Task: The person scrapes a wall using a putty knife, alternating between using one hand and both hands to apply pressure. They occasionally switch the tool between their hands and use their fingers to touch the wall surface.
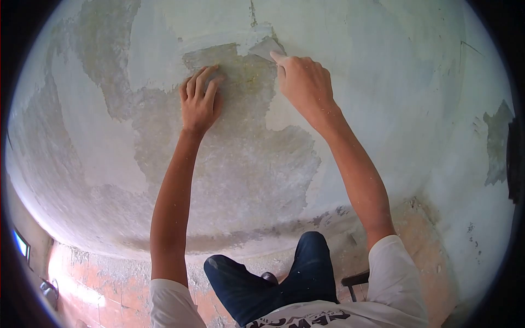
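Observation:
My right hand (pixel 307 87) is closed around a scraper, its index finger laid along the blade. The thin grey scraper blade (pixel 264 50) lies against the wall (pixel 383 98) at the upper edge of a bare patch; its handle is hidden in my fist. To the left, my left hand (pixel 200 101) rests on the wall with fingers spread and slightly bent, holding nothing. Between and below both hands spreads a rough grey-green bare patch (pixel 240 142), bordered by pale paint with ragged edges.
Pale debris lies along the wall's foot on the reddish tiled floor (pixel 109 284). My bent knees (pixel 273 290) are close to the wall. A dark chair-like part (pixel 355 280) is beside my right leg. A dark object (pixel 514 161) stands at the far right edge.

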Available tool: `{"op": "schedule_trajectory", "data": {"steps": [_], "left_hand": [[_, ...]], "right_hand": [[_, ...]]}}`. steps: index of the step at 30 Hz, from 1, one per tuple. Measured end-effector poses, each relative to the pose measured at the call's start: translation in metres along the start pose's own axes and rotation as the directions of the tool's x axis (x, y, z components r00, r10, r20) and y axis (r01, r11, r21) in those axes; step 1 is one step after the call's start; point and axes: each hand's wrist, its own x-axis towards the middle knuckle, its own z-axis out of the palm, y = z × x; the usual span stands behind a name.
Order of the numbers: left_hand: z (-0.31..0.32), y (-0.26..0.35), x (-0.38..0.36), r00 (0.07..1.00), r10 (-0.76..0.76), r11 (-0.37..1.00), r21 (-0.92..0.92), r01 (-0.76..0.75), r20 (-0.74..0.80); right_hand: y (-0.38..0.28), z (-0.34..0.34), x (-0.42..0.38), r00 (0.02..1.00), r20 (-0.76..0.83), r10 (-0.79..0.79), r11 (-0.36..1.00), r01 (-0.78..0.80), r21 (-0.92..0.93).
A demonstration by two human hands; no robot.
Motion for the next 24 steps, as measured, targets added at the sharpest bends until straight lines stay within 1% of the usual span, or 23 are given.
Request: {"op": "schedule_trajectory", "data": {"steps": [3, 6, 10, 12, 16, 18, 22, 24], "left_hand": [[-0.003, 0.002, 0.001, 1.000, -0.003, 1.000, -0.003, 0.003, 0.006], [-0.001, 0.000, 0.003, 1.000, -0.001, 1.000, 0.000, 0.001, -0.005], [0.002, -0.001, -0.001, 1.000, 0.000, 1.000, 0.013, 0.000, -0.007], [0.001, -0.001, -0.001, 1.000, -0.003, 1.000, 0.008, 0.003, -0.001], [0.000, 0.000, 0.000, 1.000, 0.007, 1.000, -0.014, -0.007, 0.010], [0.001, -0.001, 0.000, 1.000, 0.003, 1.000, -0.009, -0.002, 0.014], [0.004, -0.002, -0.001, 1.000, 0.010, 1.000, -0.001, -0.010, -0.012], [0.004, -0.001, -0.001, 1.000, 0.011, 1.000, -0.012, -0.011, -0.003]], "right_hand": [[0.001, 0.004, -0.003, 1.000, 0.015, 0.007, 1.000, -0.007, -0.014], [0.004, 0.006, 0.002, 1.000, -0.020, -0.018, 1.000, 0.018, 0.003], [0.009, 0.003, 0.005, 0.999, -0.051, -0.012, 1.000, 0.013, 0.024], [0.008, 0.003, -0.001, 1.000, -0.026, -0.007, 1.000, 0.007, 0.014], [0.007, 0.007, 0.010, 0.999, -0.046, 0.001, 1.000, 0.000, 0.018], [0.008, 0.007, 0.010, 0.994, -0.107, -0.033, 0.998, 0.038, 0.042], [0.002, 0.000, 0.003, 0.997, -0.076, -0.018, 0.999, 0.021, 0.031], [-0.002, -0.012, 0.012, 1.000, -0.001, 0.028, 0.998, -0.028, 0.051]]}}
